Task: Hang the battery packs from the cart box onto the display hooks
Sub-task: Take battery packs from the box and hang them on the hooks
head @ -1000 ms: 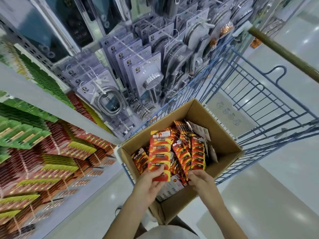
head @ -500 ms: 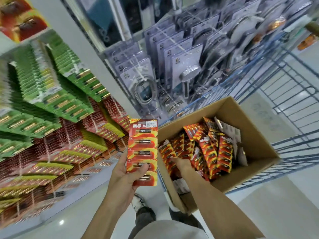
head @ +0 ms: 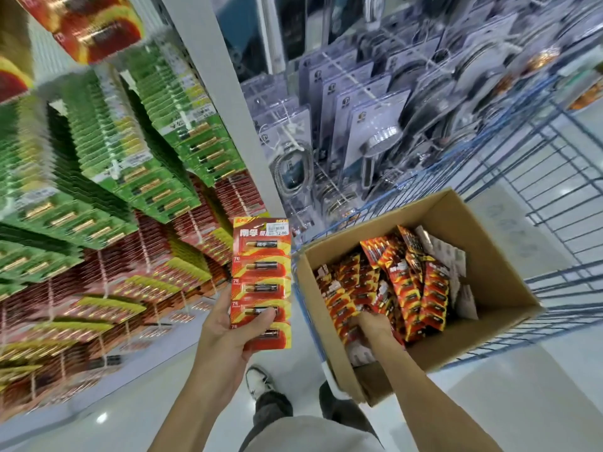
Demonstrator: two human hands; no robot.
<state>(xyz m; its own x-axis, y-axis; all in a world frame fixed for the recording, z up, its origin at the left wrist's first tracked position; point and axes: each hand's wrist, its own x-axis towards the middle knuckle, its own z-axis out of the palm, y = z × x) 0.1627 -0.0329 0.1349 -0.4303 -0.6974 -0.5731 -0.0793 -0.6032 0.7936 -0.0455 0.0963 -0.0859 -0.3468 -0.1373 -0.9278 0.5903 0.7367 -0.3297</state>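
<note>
The left hand (head: 228, 334) holds a red and yellow strip of battery packs (head: 261, 282) upright by its lower end, thumb pressed across the front and the fingers (head: 225, 296) curled behind the left edge. The strip stands in the air just left of the cardboard box (head: 489, 256), in front of the display of hanging battery cards (head: 114, 190), green ones above and red and yellow ones below, and touches none of them. The right hand (head: 372, 324) reaches down into the box, among the loose battery packs (head: 414, 288) heaped inside; its fingers are buried among them, so whether they clamp a pack I cannot tell. The box sits in a blue wire cart (head: 554, 197). Behind the cart hang clear blister packs of shower heads and hoses (head: 368, 125). A shoe (head: 259, 383) shows on the pale floor below.
</note>
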